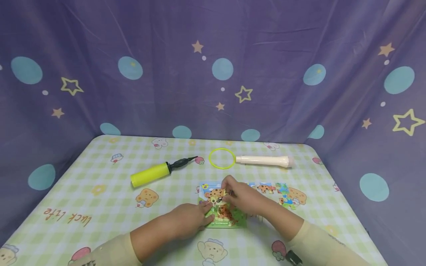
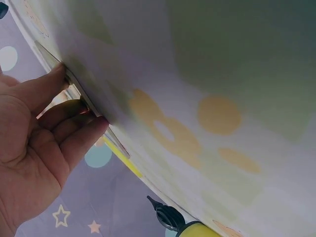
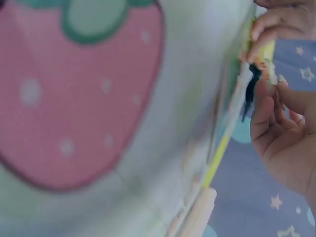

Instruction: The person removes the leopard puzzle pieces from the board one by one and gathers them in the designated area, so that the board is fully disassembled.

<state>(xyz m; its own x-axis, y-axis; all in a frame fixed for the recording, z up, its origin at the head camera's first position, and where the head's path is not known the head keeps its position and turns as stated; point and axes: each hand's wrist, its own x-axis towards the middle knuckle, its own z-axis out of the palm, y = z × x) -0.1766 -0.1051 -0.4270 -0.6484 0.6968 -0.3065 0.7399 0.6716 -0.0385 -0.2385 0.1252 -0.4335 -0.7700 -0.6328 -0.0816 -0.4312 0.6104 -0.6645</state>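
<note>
A jigsaw puzzle board [image 1: 239, 223] with a cartoon leopard picture lies on the table near its front. My left hand [image 1: 188, 221] rests on the board's left side, thumb and fingertips touching it. In the left wrist view, that hand's fingertips reach the thin edge of the board [image 2: 120, 144]. Over the upper middle of the picture, my right hand [image 1: 244, 197] pinches a small yellowish puzzle piece [image 1: 225, 193] between thumb and fingers, which hide most of it. Several loose puzzle pieces [image 1: 265, 188] lie to the right of the board, partly behind the right forearm.
Behind the board lie a yellow ring [image 1: 210, 161] and a whitish stick-like tube [image 1: 263, 160]. A yellow hand pump [image 1: 150, 174] with a black nozzle lies to the left. The checked tablecloth [image 1: 110, 207] covers the table, and a purple curtain [image 1: 173, 99] hangs along the back.
</note>
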